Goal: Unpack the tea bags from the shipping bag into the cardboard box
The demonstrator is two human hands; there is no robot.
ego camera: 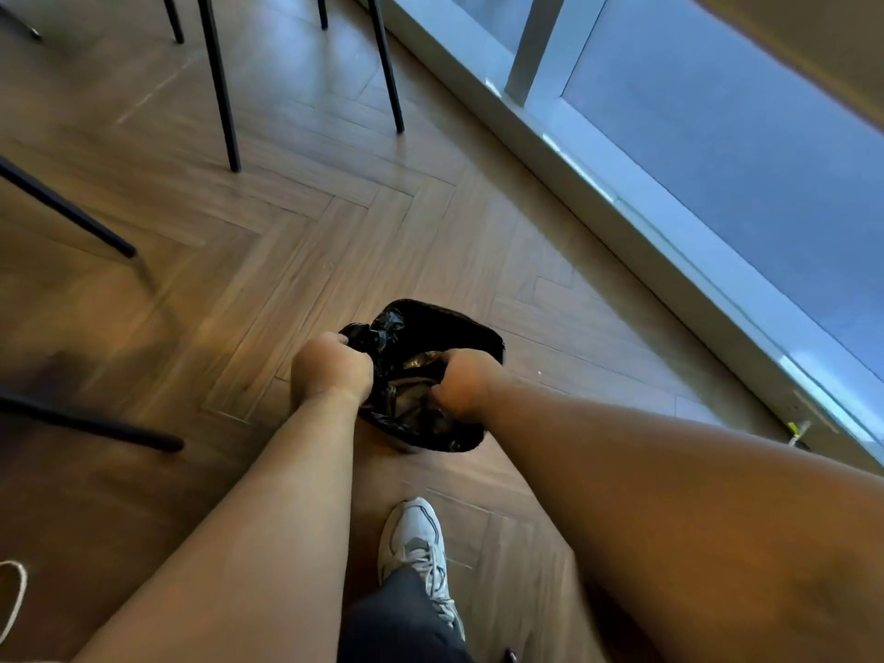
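Observation:
A black plastic shipping bag (421, 327) lies on the wooden floor in front of me, its mouth pulled apart between my hands. My left hand (330, 366) grips the bunched left edge of the bag in a fist. My right hand (461, 385) grips the right edge of the opening. Inside the opening something shiny and dark shows, too dim to identify. No cardboard box is in view.
Black chair and table legs (220, 83) stand on the herringbone floor (287, 241) to the left and behind. A floor-level window frame (598, 184) runs diagonally on the right. My grey sneaker (416, 543) is just below the bag.

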